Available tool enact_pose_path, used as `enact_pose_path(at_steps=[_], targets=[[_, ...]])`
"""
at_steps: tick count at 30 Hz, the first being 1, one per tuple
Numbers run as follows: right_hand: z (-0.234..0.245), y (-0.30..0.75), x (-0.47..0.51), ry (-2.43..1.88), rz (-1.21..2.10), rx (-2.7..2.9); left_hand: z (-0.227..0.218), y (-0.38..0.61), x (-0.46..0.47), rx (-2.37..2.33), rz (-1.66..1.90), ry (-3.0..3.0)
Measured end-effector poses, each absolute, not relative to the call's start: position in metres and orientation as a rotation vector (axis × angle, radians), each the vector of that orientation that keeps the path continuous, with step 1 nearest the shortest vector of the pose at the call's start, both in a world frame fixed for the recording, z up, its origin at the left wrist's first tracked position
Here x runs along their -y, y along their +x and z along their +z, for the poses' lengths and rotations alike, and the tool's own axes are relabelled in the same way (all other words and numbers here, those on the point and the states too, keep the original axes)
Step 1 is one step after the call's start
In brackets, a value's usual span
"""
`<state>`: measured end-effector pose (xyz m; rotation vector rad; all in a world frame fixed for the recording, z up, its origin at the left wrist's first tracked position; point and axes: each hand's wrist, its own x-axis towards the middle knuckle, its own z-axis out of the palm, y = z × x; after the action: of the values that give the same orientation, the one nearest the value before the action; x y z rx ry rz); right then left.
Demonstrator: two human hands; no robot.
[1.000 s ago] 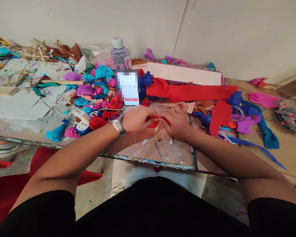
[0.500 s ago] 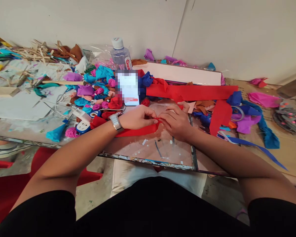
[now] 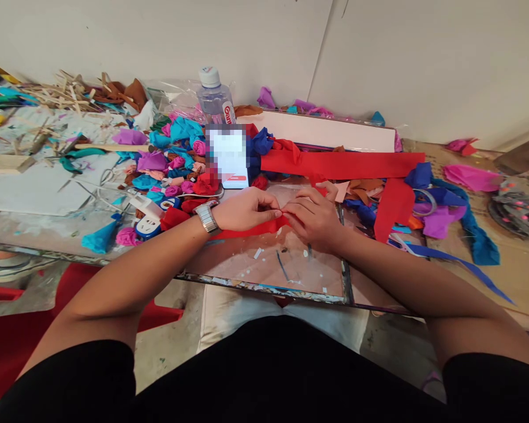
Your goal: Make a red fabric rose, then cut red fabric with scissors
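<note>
A red crepe paper strip (image 3: pixel 259 230) runs under my left wrist and up to my fingertips, just above the table. My left hand (image 3: pixel 245 210), with a metal watch (image 3: pixel 207 216) on the wrist, pinches the strip between thumb and forefinger. Fingertip to fingertip with it, my right hand (image 3: pixel 314 216) grips the same strip. The bit of paper between the fingers is mostly hidden. Behind the hands lies a longer red paper strip (image 3: pixel 348 165), and a phone (image 3: pixel 234 161) with a lit screen leans on coiled paper flowers (image 3: pixel 174 164).
A clear bottle (image 3: pixel 216 103) stands behind the phone. White power sockets (image 3: pixel 149 225) with cables sit left of my watch. Teal-handled pliers (image 3: pixel 73 161) and wood sticks (image 3: pixel 77 94) lie farther left. Coloured paper scraps and a tape ring (image 3: pixel 427 201) are on the right.
The red strip below my fingers has shifted and crumpled slightly, its lower edge now drawn up closer to the fingertips. Both hands stay in nearly the same place.
</note>
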<state>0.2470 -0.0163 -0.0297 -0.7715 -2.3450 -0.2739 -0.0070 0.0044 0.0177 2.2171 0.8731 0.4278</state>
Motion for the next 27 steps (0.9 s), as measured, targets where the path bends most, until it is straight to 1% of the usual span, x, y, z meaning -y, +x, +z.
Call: enact_pose_path(at_steps=[8, 15, 22, 27], targets=[[-0.030, 0.246, 0.017, -0.791, -0.254, 2.372, 0.022, -0.001, 0.007, -0.924, 0.542, 2.402], [-0.029, 0.244, 0.016, -0.799, -0.256, 2.349, 0.016, -0.002, 0.008, -0.951, 0.495, 2.675], [-0.030, 0.245, 0.016, -0.810, -0.211, 2.341, 0.015, -0.003, 0.006, -0.965, 0.486, 2.613], [-0.029, 0.242, 0.018, -0.831, -0.192, 2.388, 0.014, -0.001, 0.007, -0.969, 0.457, 2.700]])
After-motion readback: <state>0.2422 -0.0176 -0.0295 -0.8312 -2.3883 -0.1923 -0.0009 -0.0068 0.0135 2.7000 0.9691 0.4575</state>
